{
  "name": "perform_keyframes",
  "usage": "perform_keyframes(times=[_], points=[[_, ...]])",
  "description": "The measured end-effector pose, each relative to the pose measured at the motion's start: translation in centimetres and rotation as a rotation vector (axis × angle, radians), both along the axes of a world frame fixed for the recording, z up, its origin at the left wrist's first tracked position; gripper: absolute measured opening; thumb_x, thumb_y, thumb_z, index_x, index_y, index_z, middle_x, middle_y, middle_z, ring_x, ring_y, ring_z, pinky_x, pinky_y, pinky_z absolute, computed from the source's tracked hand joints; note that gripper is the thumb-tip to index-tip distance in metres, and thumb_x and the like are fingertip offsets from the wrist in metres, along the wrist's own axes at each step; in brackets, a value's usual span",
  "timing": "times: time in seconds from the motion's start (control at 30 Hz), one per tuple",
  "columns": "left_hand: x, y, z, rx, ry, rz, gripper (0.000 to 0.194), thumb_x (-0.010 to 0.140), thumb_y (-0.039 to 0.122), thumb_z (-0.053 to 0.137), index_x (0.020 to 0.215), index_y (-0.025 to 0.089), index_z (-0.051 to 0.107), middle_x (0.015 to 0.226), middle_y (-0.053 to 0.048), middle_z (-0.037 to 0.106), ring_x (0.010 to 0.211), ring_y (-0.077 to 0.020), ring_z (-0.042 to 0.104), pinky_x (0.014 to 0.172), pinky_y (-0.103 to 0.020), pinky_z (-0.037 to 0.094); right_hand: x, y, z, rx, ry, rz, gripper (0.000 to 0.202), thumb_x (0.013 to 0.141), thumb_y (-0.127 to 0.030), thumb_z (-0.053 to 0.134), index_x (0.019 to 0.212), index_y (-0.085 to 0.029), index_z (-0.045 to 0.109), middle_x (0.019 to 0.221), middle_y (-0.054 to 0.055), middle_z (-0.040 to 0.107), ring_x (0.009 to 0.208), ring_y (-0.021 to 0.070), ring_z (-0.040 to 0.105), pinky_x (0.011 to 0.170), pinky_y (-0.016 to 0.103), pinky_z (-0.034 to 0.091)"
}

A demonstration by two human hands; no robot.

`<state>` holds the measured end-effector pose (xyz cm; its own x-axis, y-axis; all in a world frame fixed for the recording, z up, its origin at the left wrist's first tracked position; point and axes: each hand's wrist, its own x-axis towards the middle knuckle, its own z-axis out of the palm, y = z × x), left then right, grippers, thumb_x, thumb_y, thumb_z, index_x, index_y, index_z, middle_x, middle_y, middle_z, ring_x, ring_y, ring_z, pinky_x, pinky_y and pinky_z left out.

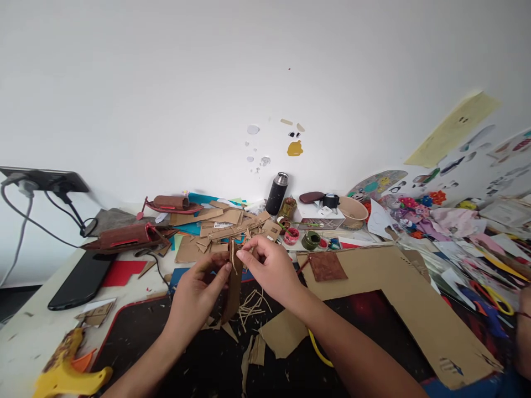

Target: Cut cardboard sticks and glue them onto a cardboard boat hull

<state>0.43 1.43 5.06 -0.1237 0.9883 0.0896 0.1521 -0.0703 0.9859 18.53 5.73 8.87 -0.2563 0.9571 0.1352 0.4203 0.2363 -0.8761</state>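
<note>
Over the dark mat, my left hand (197, 296) is closed with thumb and fingers on a long, narrow brown cardboard piece (233, 293), held upright and tilted. A thin pale strip (233, 261) runs along the upper part of this piece. My right hand (271, 271) is closed in a pinch at the strip, its thumb and forefinger beside the piece's top; the exact contact is hard to make out. Below the hands lie several thin cut strips (252, 309) and a loose flat piece of cardboard (284, 333).
A yellow glue gun (68, 370) lies front left, near a black phone (81, 279) and a brown model boat (128, 236). Cardboard scraps (224, 221), a black flask (277, 193) and paint jars (310, 240) line the back. An L-shaped cardboard sheet (431, 320) lies right. Another person's arm (523, 331) shows far right.
</note>
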Motion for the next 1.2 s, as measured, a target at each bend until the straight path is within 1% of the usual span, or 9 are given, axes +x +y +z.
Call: perform_keyframes(times=[0.13,0.43,0.6,0.77,0.83,0.9,1.07,1.13,1.2], points=[[0.0,-0.1,0.2,0.042,0.100,0.009,0.037,0.091,0.054,0.070,0.106,0.022,0.079,0.094,-0.006,0.081,0.081,-0.0239,0.075,0.072,-0.032,0.062,-0.4,-0.2,0.4,-0.014,-0.008,0.015,0.017,0.098,-0.041,0.069,0.095,-0.025,0.068,0.063,-0.007,0.057,0.057,0.0152,0.055,0.059,0.030,0.038],[0.3,-0.3,1.0,0.128,0.278,0.054,0.034,0.093,0.052,0.064,0.105,0.024,0.080,0.092,-0.005,0.084,0.077,-0.0238,0.076,0.075,-0.034,0.060,-0.8,-0.3,0.8,0.000,0.000,0.002,0.014,0.098,-0.038,0.069,0.093,-0.025,0.067,0.065,-0.006,0.060,0.060,0.0158,0.059,0.060,0.029,0.039],[0.5,-0.3,0.7,0.195,0.347,0.071,0.032,0.095,0.049,0.063,0.107,0.024,0.079,0.095,-0.005,0.085,0.082,-0.0245,0.079,0.077,-0.033,0.060,-0.7,-0.3,0.9,0.017,-0.016,-0.008,0.012,0.098,-0.035,0.069,0.093,-0.025,0.065,0.062,-0.007,0.058,0.058,0.0152,0.057,0.059,0.029,0.037],[0.6,-0.4,0.5,0.201,0.358,0.055,0.031,0.095,0.048,0.063,0.107,0.025,0.079,0.098,-0.006,0.085,0.085,-0.0249,0.079,0.078,-0.033,0.060,-0.8,-0.5,0.9,0.015,-0.019,-0.016,0.012,0.098,-0.033,0.067,0.091,-0.024,0.064,0.061,-0.007,0.057,0.055,0.0146,0.054,0.057,0.028,0.036],[0.5,-0.5,0.6,0.175,0.333,0.045,0.032,0.095,0.050,0.064,0.106,0.025,0.080,0.095,-0.006,0.084,0.083,-0.0249,0.078,0.077,-0.034,0.060,-0.8,-0.5,0.8,0.007,0.000,-0.015,0.011,0.097,-0.033,0.067,0.091,-0.025,0.064,0.060,-0.007,0.056,0.054,0.0145,0.054,0.056,0.027,0.036],[0.4,-0.4,0.6,0.130,0.262,0.034,0.033,0.093,0.052,0.066,0.104,0.024,0.080,0.093,-0.006,0.084,0.081,-0.0249,0.077,0.074,-0.034,0.061,-0.8,-0.6,0.8,0.001,0.047,-0.005,0.011,0.097,-0.033,0.066,0.090,-0.025,0.064,0.059,-0.007,0.054,0.054,0.0145,0.052,0.055,0.027,0.035],[-0.4,0.2,0.6,-0.002,-0.026,0.016,0.041,0.083,0.059,0.077,0.100,0.021,0.077,0.089,-0.005,0.079,0.074,-0.0234,0.073,0.066,-0.033,0.063,-0.2,-0.9,0.3,-0.013,0.217,0.018,0.018,0.095,-0.039,0.069,0.088,-0.023,0.064,0.062,-0.006,0.050,0.057,0.0138,0.046,0.057,0.027,0.035],[-1.0,0.4,0.7,-0.015,-0.099,0.018,0.041,0.081,0.059,0.081,0.095,0.021,0.076,0.083,-0.004,0.076,0.072,-0.0216,0.071,0.065,-0.032,0.062,0.2,-1.0,-0.4,-0.066,0.288,0.016,0.024,0.094,-0.044,0.071,0.085,-0.023,0.063,0.061,-0.007,0.045,0.056,0.0128,0.041,0.054,0.026,0.033],[-1.7,0.6,0.9,-0.016,-0.148,0.021,0.039,0.080,0.057,0.084,0.088,0.020,0.075,0.078,-0.002,0.072,0.068,-0.0194,0.068,0.064,-0.030,0.061,0.7,-1.3,-1.2,-0.157,0.364,0.003,0.032,0.094,-0.052,0.072,0.084,-0.024,0.061,0.059,-0.009,0.038,0.050,0.0111,0.034,0.049,0.025,0.028]])
